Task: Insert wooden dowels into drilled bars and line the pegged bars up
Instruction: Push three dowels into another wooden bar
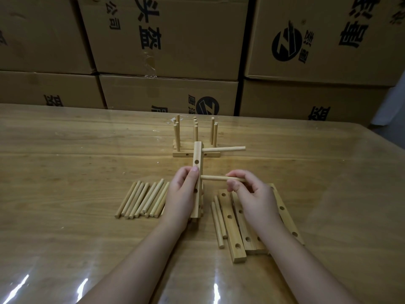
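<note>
My left hand (183, 191) grips a drilled wooden bar (197, 159) held upright on end above the table. One dowel (225, 149) sticks out to the right from near the bar's top. My right hand (249, 189) pinches a second dowel (215, 178), whose left tip meets the bar's middle. Behind them, several pegged bars (186, 154) stand in a row with their dowels pointing up. Loose dowels (143, 199) lie in a fan at my left. Empty drilled bars (232, 222) lie at my right, partly under my right wrist, with two dowels (218, 222) beside them.
The wooden table (76, 172) has a glossy clear cover. Stacked cardboard boxes (166, 40) form a wall right behind the table's far edge. Bare tabletop stretches to the far left and far right of the parts.
</note>
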Demonstrator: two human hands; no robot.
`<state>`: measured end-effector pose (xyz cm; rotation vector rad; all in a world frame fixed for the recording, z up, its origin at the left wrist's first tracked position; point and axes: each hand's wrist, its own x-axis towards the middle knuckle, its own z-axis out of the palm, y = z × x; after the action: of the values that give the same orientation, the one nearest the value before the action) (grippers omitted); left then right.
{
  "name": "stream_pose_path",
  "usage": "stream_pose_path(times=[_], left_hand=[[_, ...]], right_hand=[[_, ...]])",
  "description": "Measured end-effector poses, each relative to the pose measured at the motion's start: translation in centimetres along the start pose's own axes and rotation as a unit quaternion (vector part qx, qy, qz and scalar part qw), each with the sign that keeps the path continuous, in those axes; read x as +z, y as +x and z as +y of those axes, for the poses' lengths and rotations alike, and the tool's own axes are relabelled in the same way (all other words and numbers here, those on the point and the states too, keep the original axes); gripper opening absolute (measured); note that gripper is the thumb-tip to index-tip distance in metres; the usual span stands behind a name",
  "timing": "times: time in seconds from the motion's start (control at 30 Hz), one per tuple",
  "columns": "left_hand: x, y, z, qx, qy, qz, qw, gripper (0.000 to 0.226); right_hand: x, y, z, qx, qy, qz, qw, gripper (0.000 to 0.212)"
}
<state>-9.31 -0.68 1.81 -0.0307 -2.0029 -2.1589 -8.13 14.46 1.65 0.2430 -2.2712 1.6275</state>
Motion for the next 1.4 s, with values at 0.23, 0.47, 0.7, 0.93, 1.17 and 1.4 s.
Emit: stream_pose_path(times=[0.23, 0.47, 0.7, 0.93, 1.17, 1.4], left_hand=[[-0.06, -0.11, -0.09, 0.002, 0.011, -0.004, 1.000, 0.028], [-0.22, -0.12, -0.42, 0.005, 0.034, -0.019, 0.999, 0.022], [-0.26, -0.24, -0.38, 0.016, 0.070, -0.032, 0.997, 0.022], [-0.29, -0.12, -0.68, 0.033, 0.098, -0.028, 0.994, 0.023], [-0.32, -0.17, -0.75, 0.038, 0.102, -0.032, 0.994, 0.023], [-0.31, 0.07, -0.63, 0.026, 0.091, -0.028, 0.995, 0.024]], right_hand=[[0.09, -0.08, 0.23, -0.021, -0.030, 0.003, 0.999, 0.016], [0.09, -0.17, 0.31, -0.022, -0.019, 0.008, 1.000, 0.012], [-0.17, -0.14, 0.37, -0.009, -0.010, -0.001, 1.000, 0.017], [-0.08, -0.13, 0.40, 0.002, -0.014, 0.009, 1.000, 0.011], [-0.15, -0.35, 0.30, -0.005, -0.031, 0.012, 0.999, 0.010], [0.20, -0.45, 0.28, -0.025, -0.029, 0.010, 0.999, 0.009]])
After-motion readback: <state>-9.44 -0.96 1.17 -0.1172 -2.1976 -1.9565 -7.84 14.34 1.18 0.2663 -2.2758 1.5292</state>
